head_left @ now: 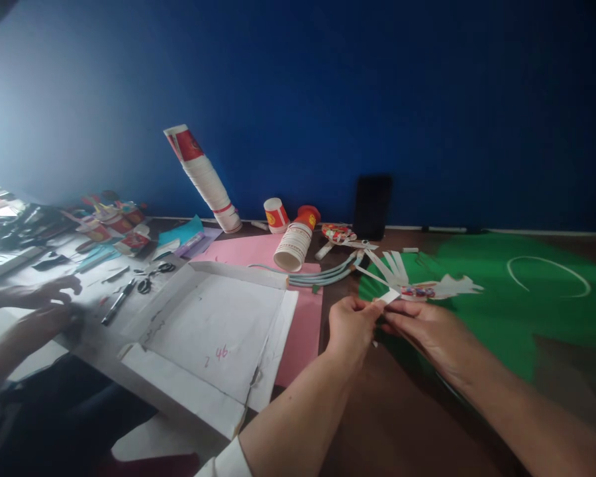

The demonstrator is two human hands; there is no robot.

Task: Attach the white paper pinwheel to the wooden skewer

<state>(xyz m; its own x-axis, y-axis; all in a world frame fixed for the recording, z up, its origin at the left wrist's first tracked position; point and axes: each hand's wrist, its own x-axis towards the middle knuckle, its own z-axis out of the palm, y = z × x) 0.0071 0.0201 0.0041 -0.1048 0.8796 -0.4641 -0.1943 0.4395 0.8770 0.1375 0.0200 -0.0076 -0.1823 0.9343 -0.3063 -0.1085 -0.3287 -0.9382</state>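
Note:
My left hand (350, 324) is closed, its thumb and fingers pinching a white paper strip (390, 295). Close beside it, my right hand (434, 328) is closed too, with its fingers at the other side of the same strip. Just beyond my fingertips lies a cut-up paper cup (459, 286), white with a red patterned part and strips fanning out to the upper left. Whether the pinched strip is joined to it, I cannot tell. Green paper (491, 255) lies beneath and to the right.
An open white box lid (218, 311) lies left of my hands on pink paper (302, 318). Stacked paper cups (291, 248), a leaning cup tower (211, 185) and a coiled cable (328, 275) stand or lie behind. At left are scissors (146, 283), a marker (118, 303) and another person's hands (54, 295).

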